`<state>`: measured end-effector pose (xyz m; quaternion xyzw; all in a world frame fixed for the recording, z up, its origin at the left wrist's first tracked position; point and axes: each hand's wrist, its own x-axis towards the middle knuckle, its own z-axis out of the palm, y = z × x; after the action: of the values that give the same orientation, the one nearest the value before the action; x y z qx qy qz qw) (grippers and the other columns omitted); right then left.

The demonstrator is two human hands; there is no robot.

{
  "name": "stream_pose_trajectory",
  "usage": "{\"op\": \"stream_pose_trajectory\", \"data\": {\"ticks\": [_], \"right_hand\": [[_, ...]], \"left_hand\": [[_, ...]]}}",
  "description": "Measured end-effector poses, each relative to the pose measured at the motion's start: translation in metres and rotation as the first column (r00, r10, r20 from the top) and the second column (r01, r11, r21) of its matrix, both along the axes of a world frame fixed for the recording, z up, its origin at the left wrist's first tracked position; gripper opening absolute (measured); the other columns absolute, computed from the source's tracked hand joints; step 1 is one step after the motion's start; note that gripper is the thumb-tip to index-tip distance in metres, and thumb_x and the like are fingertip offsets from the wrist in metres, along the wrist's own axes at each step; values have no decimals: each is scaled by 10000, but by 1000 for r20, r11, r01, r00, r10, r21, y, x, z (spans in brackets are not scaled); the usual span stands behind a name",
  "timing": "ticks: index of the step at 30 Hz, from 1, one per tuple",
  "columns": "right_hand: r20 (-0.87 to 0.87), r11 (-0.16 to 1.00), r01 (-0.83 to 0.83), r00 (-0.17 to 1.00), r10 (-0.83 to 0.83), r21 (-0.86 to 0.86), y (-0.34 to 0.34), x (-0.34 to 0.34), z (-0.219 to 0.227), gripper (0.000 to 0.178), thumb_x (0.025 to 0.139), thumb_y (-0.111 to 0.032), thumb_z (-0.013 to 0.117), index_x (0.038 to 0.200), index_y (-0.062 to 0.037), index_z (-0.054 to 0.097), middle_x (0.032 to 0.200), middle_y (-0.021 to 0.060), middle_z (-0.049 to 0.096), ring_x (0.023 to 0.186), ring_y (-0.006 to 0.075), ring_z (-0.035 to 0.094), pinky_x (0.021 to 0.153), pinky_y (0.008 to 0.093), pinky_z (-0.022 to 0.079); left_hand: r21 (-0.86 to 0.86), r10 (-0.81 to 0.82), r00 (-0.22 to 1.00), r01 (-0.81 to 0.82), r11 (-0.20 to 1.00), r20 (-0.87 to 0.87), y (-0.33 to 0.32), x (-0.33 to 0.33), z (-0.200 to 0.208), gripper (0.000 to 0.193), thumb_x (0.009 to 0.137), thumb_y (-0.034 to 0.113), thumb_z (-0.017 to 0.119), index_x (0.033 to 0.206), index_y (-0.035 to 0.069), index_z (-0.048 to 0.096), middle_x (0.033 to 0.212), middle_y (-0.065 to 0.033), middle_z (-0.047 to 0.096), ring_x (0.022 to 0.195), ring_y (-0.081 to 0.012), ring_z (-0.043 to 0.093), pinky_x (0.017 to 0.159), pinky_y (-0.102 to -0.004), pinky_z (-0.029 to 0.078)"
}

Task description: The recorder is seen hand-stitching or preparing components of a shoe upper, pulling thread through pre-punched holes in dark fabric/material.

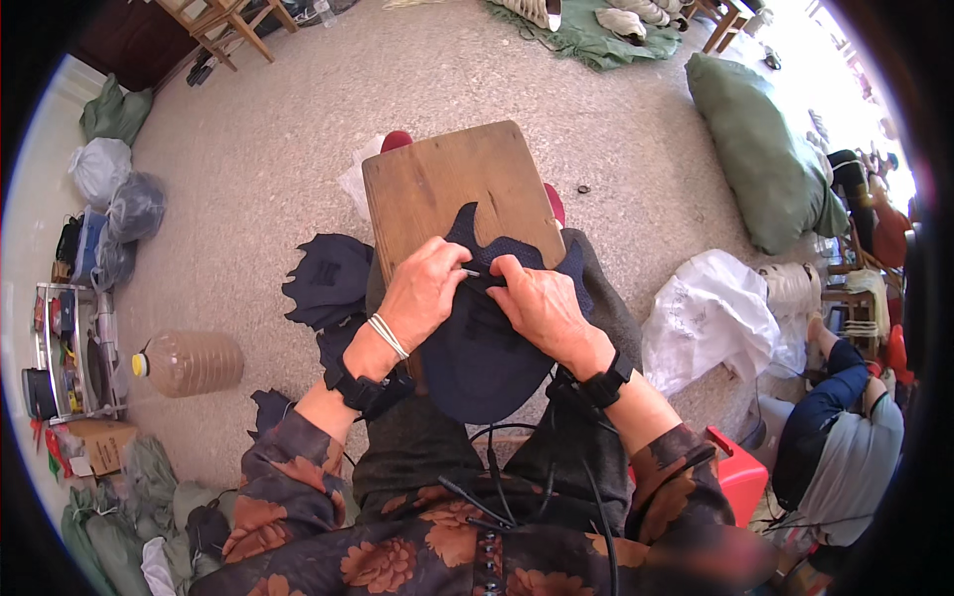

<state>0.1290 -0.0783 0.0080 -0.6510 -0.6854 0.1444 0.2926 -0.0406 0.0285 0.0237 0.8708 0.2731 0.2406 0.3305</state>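
Note:
A dark navy fabric piece with a scalloped, pointed edge (pixel 487 363) lies over my lap and the near end of a wooden board (pixel 452 174). My left hand (pixel 422 293) is closed at the piece's upper part, with a small grey, thin item (pixel 469 272) at its fingertips; its kind is too small to make out. Close beside it, my right hand (pixel 542 308) pinches the same fabric between thumb and fingers. Both hands' fingertips nearly meet. More navy fabric pieces (pixel 333 278) hang to the left of my lap.
A large capped plastic bottle (pixel 194 364) lies on the floor at left, near a metal shelf (pixel 75 348). White sacking (pixel 711 323) and a stuffed green sack (pixel 760 149) lie at right. A red plastic stool (pixel 735 477) stands beside me. Another person (pixel 835 437) is at far right.

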Motion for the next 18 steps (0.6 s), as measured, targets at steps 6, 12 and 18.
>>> {"op": "stream_pose_trajectory", "data": {"ticks": [6,12,18], "right_hand": [[-28,999,53,998,-53,3,-2,-4,2,276,866,-184,698,1045,-59,530,729,141,658,713,342,669,595,439,501],[-2,996,80,997,-80,-26,-3,-4,-3,285,869,-186,703,1072,-64,544,788,125,676,733,318,681,615,422,511],[-6,994,97,995,-97,42,-2,-8,0,284,867,-194,699,1032,-54,515,718,131,652,700,327,670,576,430,496]], "left_hand": [[23,102,993,-101,995,-56,1,-3,-5,39,840,22,660,841,-7,634,779,-117,595,714,-283,612,647,-359,474],[-92,131,989,-137,986,-60,1,3,-9,51,832,26,668,823,-7,631,764,-117,595,684,-270,599,631,-346,463],[14,66,998,-66,998,-4,-2,10,-11,60,829,44,678,811,8,633,767,-107,614,691,-273,607,647,-365,451]]}}
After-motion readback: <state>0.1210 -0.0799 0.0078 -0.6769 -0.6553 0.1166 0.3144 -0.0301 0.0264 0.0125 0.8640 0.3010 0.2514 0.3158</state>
